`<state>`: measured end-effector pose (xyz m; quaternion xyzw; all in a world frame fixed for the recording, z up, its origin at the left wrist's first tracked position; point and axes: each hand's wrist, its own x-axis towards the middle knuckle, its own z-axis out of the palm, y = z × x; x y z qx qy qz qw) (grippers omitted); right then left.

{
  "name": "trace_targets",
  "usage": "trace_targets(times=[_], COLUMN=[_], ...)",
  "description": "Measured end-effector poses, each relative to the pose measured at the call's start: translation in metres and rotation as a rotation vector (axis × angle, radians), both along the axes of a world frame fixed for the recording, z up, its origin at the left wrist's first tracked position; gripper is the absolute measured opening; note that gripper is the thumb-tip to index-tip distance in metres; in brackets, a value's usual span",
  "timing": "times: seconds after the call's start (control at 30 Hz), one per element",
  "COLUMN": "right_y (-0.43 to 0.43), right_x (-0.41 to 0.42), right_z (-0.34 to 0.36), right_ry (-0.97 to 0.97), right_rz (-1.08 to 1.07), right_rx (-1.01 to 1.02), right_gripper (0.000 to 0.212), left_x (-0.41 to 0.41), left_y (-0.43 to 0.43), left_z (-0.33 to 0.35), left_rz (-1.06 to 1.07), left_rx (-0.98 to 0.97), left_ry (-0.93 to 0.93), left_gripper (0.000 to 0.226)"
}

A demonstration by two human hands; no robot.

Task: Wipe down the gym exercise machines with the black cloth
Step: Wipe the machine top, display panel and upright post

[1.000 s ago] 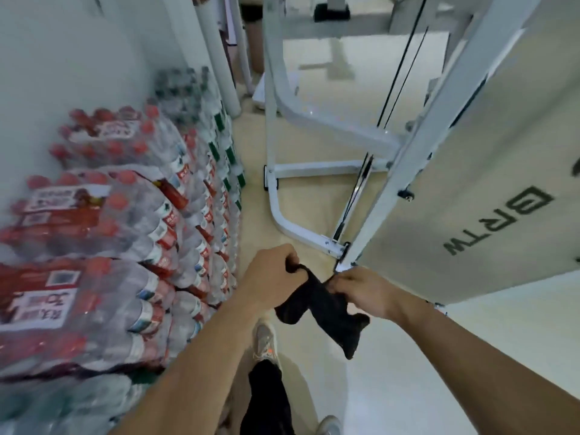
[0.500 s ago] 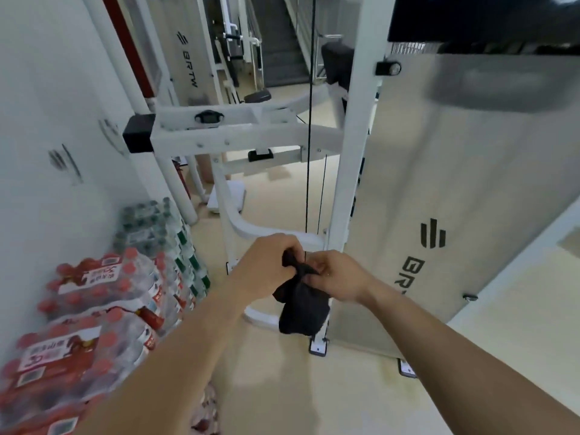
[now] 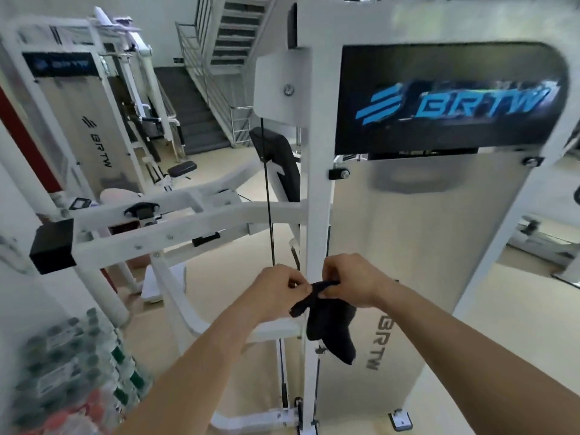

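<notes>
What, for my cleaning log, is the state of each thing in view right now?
black cloth: bunched, hanging below both hands.
left hand: pinches one end of the cloth.
right hand: grips the cloth's top.
exercise machine: upright, unoccupied.
cable: straight, vertical.
bottle packs: wrapped, stacked at left.

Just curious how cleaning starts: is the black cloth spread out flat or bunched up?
Bunched. The left hand and right hand pinch the cloth at its top; the rest hangs down in a crumpled clump.
</notes>
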<state>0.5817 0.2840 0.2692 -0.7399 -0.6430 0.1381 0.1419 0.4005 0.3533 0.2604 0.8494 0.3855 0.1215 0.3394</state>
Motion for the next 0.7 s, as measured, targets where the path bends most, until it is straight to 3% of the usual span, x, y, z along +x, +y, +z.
trace_targets(times=[0.13,0.3,0.5,0.6,0.7], right_y=[0.012,0.014,0.015,0.022,0.037], right_x=[0.017,0.039,0.055,0.053,0.056], right_z=[0.036,0.099,0.170,0.220,0.279], right_ry=[-0.008,0.127,0.223,0.042,-0.346], right_rz=[-0.011,0.039,0.004,-0.076,-0.144], right_rx=[0.049,0.164,0.574,0.865,1.039], right_gripper=[0.036,0.023,0.028,0.024,0.038], left_x=[0.016,0.031,0.033,0.042,0.060], left_y=[0.022,0.049,0.058,0.059,0.066], left_z=[0.042,0.104,0.194,0.244,0.291], left_rz=[-0.052,-0.011,0.244,0.295,0.381], left_rx=[0.191,0.496,0.953,0.985,0.992], left_ry=[-0.070,-0.268,-0.460,-0.569,-0.651], left_gripper=[0.012,0.005,0.010,0.010,0.010])
